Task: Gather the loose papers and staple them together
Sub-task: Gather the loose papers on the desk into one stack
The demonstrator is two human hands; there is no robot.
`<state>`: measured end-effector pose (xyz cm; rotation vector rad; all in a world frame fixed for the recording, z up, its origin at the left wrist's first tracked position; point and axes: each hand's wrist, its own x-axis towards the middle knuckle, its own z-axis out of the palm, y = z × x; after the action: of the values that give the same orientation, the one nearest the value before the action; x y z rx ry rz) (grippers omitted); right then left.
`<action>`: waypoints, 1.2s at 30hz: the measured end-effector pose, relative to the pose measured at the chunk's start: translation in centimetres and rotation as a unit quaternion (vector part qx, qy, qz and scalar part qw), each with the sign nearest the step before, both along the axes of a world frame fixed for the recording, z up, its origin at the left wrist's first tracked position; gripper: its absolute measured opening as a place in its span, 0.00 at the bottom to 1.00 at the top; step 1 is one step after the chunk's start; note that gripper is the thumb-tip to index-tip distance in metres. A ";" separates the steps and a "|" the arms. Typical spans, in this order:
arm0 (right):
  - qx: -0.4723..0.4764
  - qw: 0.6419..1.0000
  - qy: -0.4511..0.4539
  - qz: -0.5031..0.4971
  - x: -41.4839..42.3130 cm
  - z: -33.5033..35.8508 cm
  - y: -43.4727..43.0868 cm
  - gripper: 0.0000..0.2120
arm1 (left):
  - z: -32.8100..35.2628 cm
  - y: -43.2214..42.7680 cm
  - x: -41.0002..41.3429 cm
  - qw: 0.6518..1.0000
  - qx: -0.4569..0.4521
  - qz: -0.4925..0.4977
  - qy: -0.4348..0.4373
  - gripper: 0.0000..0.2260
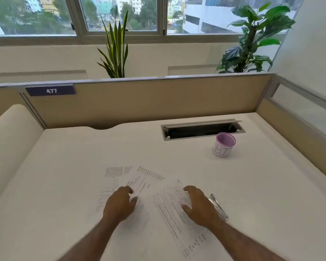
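Three printed white sheets lie loose on the white desk in front of me. The left sheet (109, 178) lies flat, and a tilted middle sheet (145, 178) overlaps it. A right sheet (173, 217) lies slanted nearer to me. My left hand (120, 203) rests palm down on the left and middle sheets, fingers apart. My right hand (199, 204) rests on the right sheet's edge, fingers spread. A clear stapler (219, 207) lies on the desk just right of my right hand, partly hidden by it.
A purple cup with a white label (224, 145) stands at the back right, in front of an open cable slot (201, 129) in the desk. Beige partition walls (158, 102) close off the back and right sides. Plants stand behind the partition.
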<state>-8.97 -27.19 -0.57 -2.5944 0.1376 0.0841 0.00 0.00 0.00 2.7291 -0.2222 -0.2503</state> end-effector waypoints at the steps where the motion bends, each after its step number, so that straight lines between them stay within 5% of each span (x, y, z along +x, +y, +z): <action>1: -0.005 1.000 0.015 0.014 -0.1 -0.4 -0.1 0.30 | -0.3 -0.3 -0.1 0.999 -0.016 0.015 0.032 0.16; 19: 0.011 0.996 0.087 0.022 -1.4 -3.7 0.8 0.54 | -2.7 -3.4 1.6 0.996 0.023 0.042 0.076 0.27; 24: 0.008 0.997 0.079 0.023 -1.6 -4.4 0.6 0.49 | -3.1 -4.1 1.6 0.996 -0.012 0.040 0.079 0.16; 31: -0.005 0.999 0.037 -0.024 -1.6 -4.3 1.5 0.44 | -4.0 -3.9 0.1 1.000 0.005 0.013 0.027 0.32; 36: -0.066 0.991 0.004 -0.119 -1.3 -3.8 1.0 0.36 | -4.2 -3.7 -0.6 1.000 0.026 -0.003 0.001 0.33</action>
<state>-10.27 -26.15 -4.36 -2.6867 0.4694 -0.0012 -0.60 -3.68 -4.24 2.7799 -0.2268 -0.2636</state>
